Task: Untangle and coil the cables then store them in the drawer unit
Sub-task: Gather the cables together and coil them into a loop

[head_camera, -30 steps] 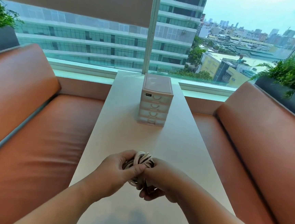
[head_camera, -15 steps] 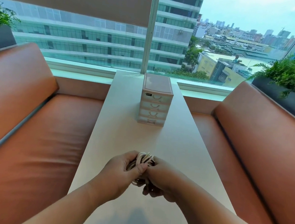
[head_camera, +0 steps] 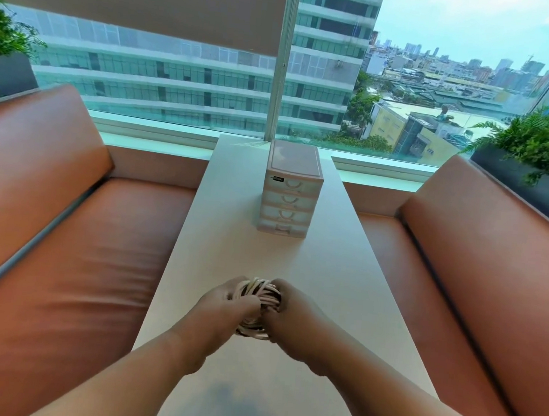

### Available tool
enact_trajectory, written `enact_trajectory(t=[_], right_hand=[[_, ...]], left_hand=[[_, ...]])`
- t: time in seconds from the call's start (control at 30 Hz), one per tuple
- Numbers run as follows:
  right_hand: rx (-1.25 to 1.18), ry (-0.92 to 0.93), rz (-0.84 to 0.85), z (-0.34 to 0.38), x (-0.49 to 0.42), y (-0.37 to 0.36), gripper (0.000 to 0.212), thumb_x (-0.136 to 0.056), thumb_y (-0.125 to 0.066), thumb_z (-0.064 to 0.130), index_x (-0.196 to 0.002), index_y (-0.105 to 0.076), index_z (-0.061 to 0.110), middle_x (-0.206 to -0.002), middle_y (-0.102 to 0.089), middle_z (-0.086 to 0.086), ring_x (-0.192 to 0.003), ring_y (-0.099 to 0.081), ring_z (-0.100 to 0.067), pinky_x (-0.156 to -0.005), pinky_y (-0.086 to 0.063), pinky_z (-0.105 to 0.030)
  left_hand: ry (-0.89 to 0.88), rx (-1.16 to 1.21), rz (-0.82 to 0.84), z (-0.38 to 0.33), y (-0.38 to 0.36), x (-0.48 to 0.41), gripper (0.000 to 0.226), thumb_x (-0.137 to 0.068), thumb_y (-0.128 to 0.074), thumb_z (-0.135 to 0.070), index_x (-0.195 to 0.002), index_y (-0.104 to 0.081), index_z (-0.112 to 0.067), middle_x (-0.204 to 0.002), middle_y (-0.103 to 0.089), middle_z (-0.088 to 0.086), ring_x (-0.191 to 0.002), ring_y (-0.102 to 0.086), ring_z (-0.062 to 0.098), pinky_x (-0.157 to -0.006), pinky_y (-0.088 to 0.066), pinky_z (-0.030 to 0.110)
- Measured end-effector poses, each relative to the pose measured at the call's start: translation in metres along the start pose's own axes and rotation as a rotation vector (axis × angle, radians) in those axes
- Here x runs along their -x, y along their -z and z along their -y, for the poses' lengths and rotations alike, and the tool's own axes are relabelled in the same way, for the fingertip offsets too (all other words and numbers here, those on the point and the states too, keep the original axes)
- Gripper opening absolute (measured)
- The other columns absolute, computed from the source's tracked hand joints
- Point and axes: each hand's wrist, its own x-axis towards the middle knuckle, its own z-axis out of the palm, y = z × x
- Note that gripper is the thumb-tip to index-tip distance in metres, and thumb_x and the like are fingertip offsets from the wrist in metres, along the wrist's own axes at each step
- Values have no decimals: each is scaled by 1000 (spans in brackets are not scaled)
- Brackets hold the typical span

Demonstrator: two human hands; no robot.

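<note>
I am watching the left hand [head_camera: 224, 306] and right hand [head_camera: 293, 322] meeting over the near part of the table [head_camera: 326, 278], gripping a coiled bundle of pale cables [head_camera: 261, 289] between them. The left fingers are curling round the coil's left side and the right hand is clasping its right side. The drawer unit [head_camera: 289, 192] is standing far along the table, well apart from the hands, its drawers facing me. Brown benches are flanking the table, left [head_camera: 81, 240] and right [head_camera: 494, 260].

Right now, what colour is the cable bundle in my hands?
The cable bundle is cream-white; head view.
</note>
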Motion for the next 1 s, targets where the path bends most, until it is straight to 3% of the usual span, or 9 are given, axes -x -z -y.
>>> enact_trajectory(t=[0.07, 0.17, 0.37, 0.5, 0.67, 0.73, 0.8, 0.9, 1.0], right_hand=[[-19, 83, -26, 2, 3, 6, 13, -82, -55, 14, -94, -55, 17, -88, -63, -7, -68, -50, -17, -56, -41, -29], [63, 185, -32, 2, 4, 17, 15, -83, -53, 11, -92, -53, 22, -82, -60, 0, -68, -52, -17, -62, -46, -35], [288, 269, 121, 2, 11, 31, 24, -89, -49, 13, -111, -48, 22, -98, -66, -5, -85, -63, -22, -78, -53, -47], [366, 329, 190, 6, 18, 37, 22, -92, -49, 16, -114, -45, 22, -93, -68, -3, -84, -62, -19, -77, -52, -45], [516, 417, 248, 9, 25, 46, 24, -97, -49, 28, -117, -43, 16, -88, -55, 2, -81, -54, -19, -75, -47, -36], [417, 379, 214, 10, 24, 41, 19, -97, -50, 28, -112, -44, 17, -87, -53, 3, -75, -52, -16, -71, -46, -34], [168, 283, 162, 10, 21, 37, 14, -95, -51, 24, -107, -47, 17, -79, -55, 0, -63, -49, -14, -59, -44, -33], [-209, 100, 111, 11, 18, 34, 7, -94, -51, 17, -99, -48, 14, -66, -49, -3, -48, -40, -12, -45, -32, -25], [-379, -2, 83, 16, 16, 35, 7, -94, -48, 11, -90, -45, 16, -60, -44, -3, -41, -34, -10, -43, -25, -21]], left_hand=[[24, 47, 48, -2, 2, 0, 41, -64, -51, -23, -102, -65, -16, -89, -68, 1, -81, -60, 13, -80, -48, 34], [59, -31, 69, -9, 2, 1, 43, -64, -51, -29, -103, -66, -17, -90, -70, 7, -79, -59, 16, -75, -41, 33], [184, -124, 343, -23, 15, 3, 42, -63, -52, -28, -99, -70, -14, -92, -74, 13, -76, -64, 26, -65, -38, 30], [130, -158, 379, -24, 16, 9, 34, -53, -57, -34, -79, -76, -25, -82, -73, 5, -68, -61, 19, -63, -37, 30], [134, -128, 416, -22, 26, 11, 36, -58, -64, -33, -89, -72, -16, -81, -68, 16, -71, -53, 26, -62, -31, 35], [113, -125, 392, -25, 27, 10, 41, -63, -68, -43, -92, -72, -15, -82, -68, 16, -72, -53, 26, -60, -33, 33], [65, -103, 288, -26, 23, 10, 56, -65, -67, -59, -97, -71, -14, -84, -71, 12, -71, -55, 24, -63, -39, 29], [-27, -73, 108, -22, 14, 13, 77, -50, -68, -74, -108, -66, -23, -96, -73, -5, -81, -63, 6, -73, -45, 27], [-147, -14, -16, -18, 4, 12, 62, -61, -71, -57, -116, -61, -30, -108, -71, -10, -95, -63, 2, -80, -46, 25]])
